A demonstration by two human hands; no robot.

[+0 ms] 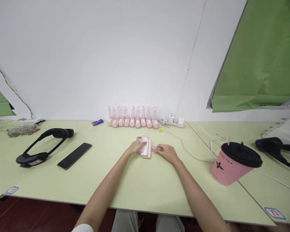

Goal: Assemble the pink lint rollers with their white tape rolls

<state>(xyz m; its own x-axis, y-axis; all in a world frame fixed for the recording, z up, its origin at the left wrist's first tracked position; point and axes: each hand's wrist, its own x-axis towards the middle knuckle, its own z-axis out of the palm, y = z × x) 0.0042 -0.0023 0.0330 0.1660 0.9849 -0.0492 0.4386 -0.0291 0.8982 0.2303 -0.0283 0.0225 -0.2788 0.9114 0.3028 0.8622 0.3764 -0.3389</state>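
Note:
A small pink lint roller point(147, 151) with a white roll lies on the table in front of me, its handle pointing right. My left hand point(135, 146) is closed around the left side of its head, with the thumb across the white roll. The fingers of my right hand point(168, 152) pinch the clear pinkish handle point(155, 149), partly covering its end. Beyond both hands, several similar pink lint rollers point(138, 122) stand in a row by the wall, handles up.
Left are a phone point(74, 156), a black headset point(31, 158) and a blue packet point(97, 122). A power strip point(172, 123) stands at the back; its white cable point(189, 155) runs right, behind a lidded pink cup point(228, 169). Another black headset point(272, 146) lies far right.

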